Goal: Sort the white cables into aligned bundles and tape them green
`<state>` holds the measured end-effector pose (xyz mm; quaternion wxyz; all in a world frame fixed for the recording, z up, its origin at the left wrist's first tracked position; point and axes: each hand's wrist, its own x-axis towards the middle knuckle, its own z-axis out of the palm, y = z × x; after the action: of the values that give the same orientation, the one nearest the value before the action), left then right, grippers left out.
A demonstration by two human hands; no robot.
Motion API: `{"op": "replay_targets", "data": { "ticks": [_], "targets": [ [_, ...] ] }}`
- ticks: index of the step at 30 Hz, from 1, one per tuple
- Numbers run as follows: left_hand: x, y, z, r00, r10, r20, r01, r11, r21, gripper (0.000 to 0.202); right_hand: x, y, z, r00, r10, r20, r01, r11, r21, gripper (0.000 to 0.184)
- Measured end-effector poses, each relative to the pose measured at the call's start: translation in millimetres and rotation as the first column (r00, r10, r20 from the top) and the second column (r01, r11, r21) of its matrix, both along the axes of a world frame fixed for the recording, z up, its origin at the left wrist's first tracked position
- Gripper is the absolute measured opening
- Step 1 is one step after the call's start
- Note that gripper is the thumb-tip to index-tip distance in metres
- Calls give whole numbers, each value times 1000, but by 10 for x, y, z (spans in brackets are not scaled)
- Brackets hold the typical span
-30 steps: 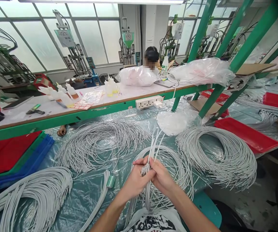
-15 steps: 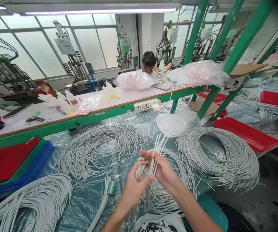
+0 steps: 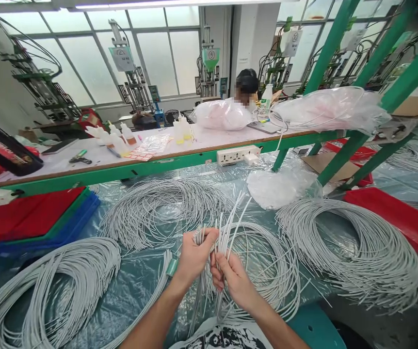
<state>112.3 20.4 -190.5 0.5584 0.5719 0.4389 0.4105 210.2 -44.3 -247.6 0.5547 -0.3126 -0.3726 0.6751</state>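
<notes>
My left hand is closed around a bunch of thin white cables whose cut ends poke out above the fist. Its thumb and forefinger touch the edge of a second bunch of white cables, which my right hand grips lower down. The tips of that second bunch fan out upward. Both hands are side by side over a loose coil of white cable lying in front of me. To their left rests a narrow cable bundle with a green tape band.
Large cable coils lie at back left, right and front left. Red trays and stacked red, green and blue bins flank them. A green-edged shelf carries bottles and plastic bags. Another person sits behind it.
My left hand has risen beside the cable tips, and my right hand has moved down along its bunch. The camera view has turned to the left.
</notes>
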Motion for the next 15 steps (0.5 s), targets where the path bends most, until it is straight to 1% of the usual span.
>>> {"op": "replay_targets", "data": {
  "ticks": [3, 8, 11, 13, 15],
  "targets": [
    [-24, 11, 35, 999, 51, 9, -52, 998, 41, 43, 6, -18, -4, 998, 49, 39, -50, 999, 18, 41],
    [-58, 21, 102, 1000, -5, 26, 4, 1000, 22, 39, 48, -35, 57, 989, 130, 74, -129, 992, -15, 42],
    [-51, 28, 118, 1000, -1, 26, 1, 1000, 25, 41, 42, -31, 63, 983, 157, 94, -154, 987, -35, 43],
    [-40, 36, 105, 999, 27, 27, -27, 1000, 13, 40, 21, -20, 41, 993, 106, 61, -104, 994, -39, 44],
    [-29, 48, 70, 996, 74, 51, -76, 997, 22, 41, -4, -6, 11, 1000, -2, 28, 3, 999, -44, 46]
  ]
}}
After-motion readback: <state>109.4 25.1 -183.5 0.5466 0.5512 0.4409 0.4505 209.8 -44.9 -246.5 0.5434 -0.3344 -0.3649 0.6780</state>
